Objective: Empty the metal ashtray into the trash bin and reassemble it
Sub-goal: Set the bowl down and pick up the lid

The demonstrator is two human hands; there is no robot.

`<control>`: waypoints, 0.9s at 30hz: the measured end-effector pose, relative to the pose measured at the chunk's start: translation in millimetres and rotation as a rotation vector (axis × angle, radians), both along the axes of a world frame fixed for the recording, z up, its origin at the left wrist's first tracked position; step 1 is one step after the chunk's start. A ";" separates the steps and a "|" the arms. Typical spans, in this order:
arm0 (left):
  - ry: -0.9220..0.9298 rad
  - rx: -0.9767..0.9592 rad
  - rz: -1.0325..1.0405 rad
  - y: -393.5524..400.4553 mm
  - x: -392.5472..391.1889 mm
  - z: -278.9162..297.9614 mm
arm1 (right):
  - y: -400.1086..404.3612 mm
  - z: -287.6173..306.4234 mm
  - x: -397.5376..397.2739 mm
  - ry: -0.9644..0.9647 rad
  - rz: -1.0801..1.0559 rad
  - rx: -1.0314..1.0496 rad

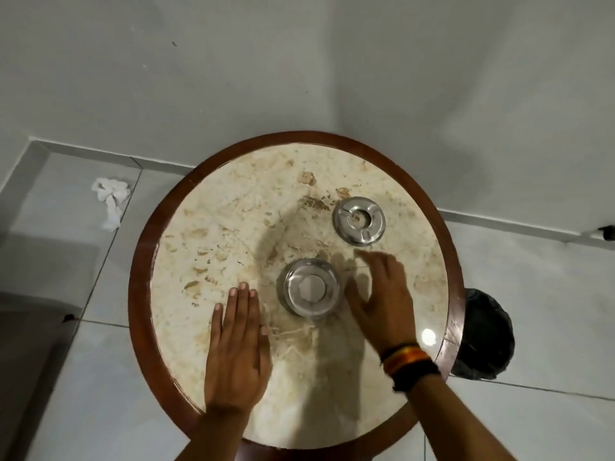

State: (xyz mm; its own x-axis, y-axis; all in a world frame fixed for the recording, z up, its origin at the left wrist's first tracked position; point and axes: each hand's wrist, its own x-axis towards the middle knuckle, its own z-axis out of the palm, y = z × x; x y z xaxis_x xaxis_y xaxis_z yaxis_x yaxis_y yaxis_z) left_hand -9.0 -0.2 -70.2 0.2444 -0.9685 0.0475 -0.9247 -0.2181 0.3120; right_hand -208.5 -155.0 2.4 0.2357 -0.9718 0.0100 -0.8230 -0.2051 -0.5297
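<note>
The ashtray lies in two parts on the round marble tabletop (206,227), so the task appears to sit between the emptying and the putting back together. The bowl (311,287) stands near the middle of the tabletop, between the two hands; it is a shiny, shallow metal dish with a flat pale disc at its centre, and it looks empty, though glare makes it hard to be sure no ash is left. The lid (359,220) rests apart from it, farther back and to the right: a round metal cap with a hole in the middle and notched rests around the rim.

The trash bin (482,334), lined with a black bag, stands on the floor just beyond the tabletop's right edge. If the bowl is indeed clean, what is left is to set the lid back on it.

The left hand (238,347) lies flat on the tabletop, fingers straight and pressed together, holding nothing. The right hand (382,294) hovers just right of the bowl, fingers loosely spread and empty, reaching toward the lid.
</note>
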 end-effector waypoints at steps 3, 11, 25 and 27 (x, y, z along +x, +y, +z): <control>0.016 0.004 0.001 0.0 -0.3 0.8 | -64.8 1.7 14.8 0.058 -0.174 0.152; 0.064 0.018 -0.018 -0.6 2.7 0.5 | -145.8 16.9 56.4 0.400 -0.178 0.460; 0.063 0.039 -0.024 -1.6 4.6 0.0 | -150.4 27.1 58.9 0.625 -0.137 0.628; 0.066 0.037 -0.021 -1.7 5.0 -0.1 | -150.9 26.7 60.6 0.621 -0.138 0.626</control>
State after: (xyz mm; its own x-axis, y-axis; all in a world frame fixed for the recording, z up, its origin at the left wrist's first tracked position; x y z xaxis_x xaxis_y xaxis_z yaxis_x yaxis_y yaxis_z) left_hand -4.0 -1.9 -70.3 0.2257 -0.9742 -0.0039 -0.9068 -0.2115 0.3647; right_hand -147.9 -305.9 29.1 -0.0979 -0.7762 -0.6229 -0.9948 0.0946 0.0384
